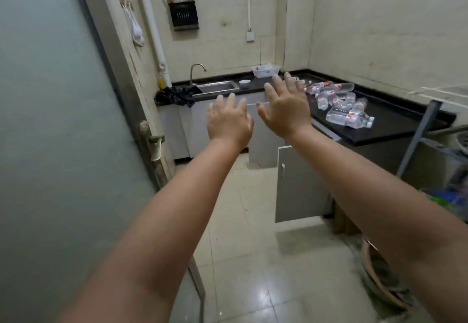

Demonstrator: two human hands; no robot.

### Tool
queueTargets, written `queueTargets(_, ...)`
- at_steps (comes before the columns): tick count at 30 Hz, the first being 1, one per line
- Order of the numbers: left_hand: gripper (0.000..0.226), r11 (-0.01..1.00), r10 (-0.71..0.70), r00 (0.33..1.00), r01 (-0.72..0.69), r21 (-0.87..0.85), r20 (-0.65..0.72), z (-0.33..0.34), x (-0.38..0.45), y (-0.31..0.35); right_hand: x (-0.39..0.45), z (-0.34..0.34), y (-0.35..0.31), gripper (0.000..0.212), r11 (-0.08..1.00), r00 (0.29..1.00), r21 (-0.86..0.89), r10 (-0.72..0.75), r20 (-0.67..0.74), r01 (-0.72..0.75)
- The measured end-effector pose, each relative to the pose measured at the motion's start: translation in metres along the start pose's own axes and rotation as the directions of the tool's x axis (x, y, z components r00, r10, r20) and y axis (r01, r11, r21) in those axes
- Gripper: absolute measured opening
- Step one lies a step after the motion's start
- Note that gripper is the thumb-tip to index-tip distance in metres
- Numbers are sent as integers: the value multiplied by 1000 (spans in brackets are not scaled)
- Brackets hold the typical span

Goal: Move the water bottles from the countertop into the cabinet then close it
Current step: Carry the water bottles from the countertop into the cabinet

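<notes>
Several clear water bottles [339,100] with red-and-white labels lie on their sides on the black countertop [395,122] at the right. Below it, a grey cabinet door [301,183] stands open towards me. Both my arms stretch forward in mid-air, well short of the counter. My left hand [229,122] is open with fingers spread and holds nothing. My right hand [285,106] is also open and empty, its fingertips overlapping the view of the counter's back corner.
A steel sink [217,86] with a tap sits at the back left, a black bag [177,96] beside it and a white basket [266,70] behind. A frosted glass door [58,133] fills the left. A metal rack [420,130] and a basin [379,279] crowd the right floor.
</notes>
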State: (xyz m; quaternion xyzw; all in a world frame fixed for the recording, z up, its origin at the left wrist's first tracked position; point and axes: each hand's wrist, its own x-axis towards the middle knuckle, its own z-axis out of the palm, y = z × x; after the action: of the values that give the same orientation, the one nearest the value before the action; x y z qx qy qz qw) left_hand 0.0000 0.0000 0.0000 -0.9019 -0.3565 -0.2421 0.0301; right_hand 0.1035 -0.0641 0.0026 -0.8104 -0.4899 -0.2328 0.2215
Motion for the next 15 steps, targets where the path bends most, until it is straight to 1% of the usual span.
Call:
queueTargets(3, 48, 999, -46, 990, 42, 32, 130, 39, 3, -18, -3, 41, 2, 55, 997, 990, -69, 32, 139, -23)
queueTargets(6, 48, 998, -59, 969, 51, 39, 239, 86, 9, -38, -7, 90, 11, 53, 996, 963, -68, 78, 257, -63)
queueTargets(11, 47, 996, -81, 934, 59, 73, 349, 166, 42, -68, 9, 174, 38, 49, 992, 908, -105, 108, 404, -72)
queueTargets(15, 48, 992, -99, 906, 58, 110, 410, 226, 99, -82, 54, 249, 65, 49, 994, 881, -94, 86, 465, -48)
